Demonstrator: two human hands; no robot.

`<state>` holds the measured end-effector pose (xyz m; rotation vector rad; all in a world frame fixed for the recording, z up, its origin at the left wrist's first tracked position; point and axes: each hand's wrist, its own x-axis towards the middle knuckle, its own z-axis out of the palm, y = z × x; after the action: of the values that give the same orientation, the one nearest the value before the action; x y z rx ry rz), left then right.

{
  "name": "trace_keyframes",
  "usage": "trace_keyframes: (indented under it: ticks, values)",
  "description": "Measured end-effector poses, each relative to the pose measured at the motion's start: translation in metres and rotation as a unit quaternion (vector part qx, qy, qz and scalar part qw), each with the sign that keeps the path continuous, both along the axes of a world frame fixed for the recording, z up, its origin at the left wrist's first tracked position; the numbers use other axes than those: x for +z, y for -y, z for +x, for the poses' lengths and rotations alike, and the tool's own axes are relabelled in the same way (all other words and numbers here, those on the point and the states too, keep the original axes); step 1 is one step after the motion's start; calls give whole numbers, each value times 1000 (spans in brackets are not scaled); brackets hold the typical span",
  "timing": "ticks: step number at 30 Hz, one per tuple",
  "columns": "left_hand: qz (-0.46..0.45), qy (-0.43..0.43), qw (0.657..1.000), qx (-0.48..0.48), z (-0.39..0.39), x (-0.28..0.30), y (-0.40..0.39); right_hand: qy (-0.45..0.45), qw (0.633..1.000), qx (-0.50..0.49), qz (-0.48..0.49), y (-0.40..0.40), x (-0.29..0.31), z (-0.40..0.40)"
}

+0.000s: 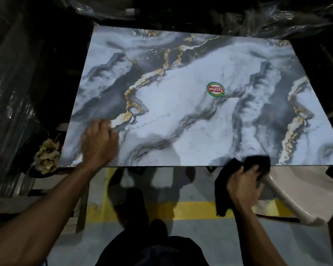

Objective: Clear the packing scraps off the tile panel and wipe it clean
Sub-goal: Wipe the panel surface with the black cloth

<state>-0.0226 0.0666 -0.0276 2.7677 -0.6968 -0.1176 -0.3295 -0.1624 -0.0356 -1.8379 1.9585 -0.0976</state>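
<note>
While the left hand [99, 143] is pressed, fingers curled and seemingly empty, onto the tile panel [190, 116] to steady it, a black cloth [244, 169] is gripped by the right hand [243, 186] for wiping.

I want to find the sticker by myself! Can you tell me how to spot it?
Look at the big marble-patterned tile panel with grey and gold swirls. On its white middle part, a bit right of centre, sits a small round sticker. It is the only red and green thing on the panel, with white letters that read upside down from here.
</note>
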Motion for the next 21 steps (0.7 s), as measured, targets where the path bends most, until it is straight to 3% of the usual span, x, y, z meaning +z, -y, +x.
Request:
trace_keyframes:
  ticks: [2, 4, 6, 8, 12, 14, 17, 19, 21]
  values:
    - [-45, -30, 996, -76, -29, 9, 7, 65, 991, -30, 114, -28, 8, -11]
    - [-77, -75, 986, -127, -57, 17, 8, 185, 959, -50, 209, -41, 30, -11]
    - [-95, -96, 979, -155, -74, 22, 6, 265, 938, -48, 219, -34, 56, -3]
    - [-107, -109, 976, -155, -79, 26, 6, 299, 941, -22, 155, -12, 77, 8]
    - [-113, -89, 987, -71, -68, 32, -5, 321, 943, 47, -76, 29, 95, 37]
    - [-111, -62, 992, -20, -55, 31, -15, 256, 954, 105, -112, 41, 68, 45]
    - [-52, -23, 997, 43, -25, 20, -35, 36, 972, 222, -71, 38, 12, 70]
    - [-16, -49, 996, 77, -4, 9, -46, -41, 950, 299, -81, 18, -7, 105]
    - [-13, -96, 989, 116, 16, 2, -53, -57, 925, 364, -90, -10, -10, 156]
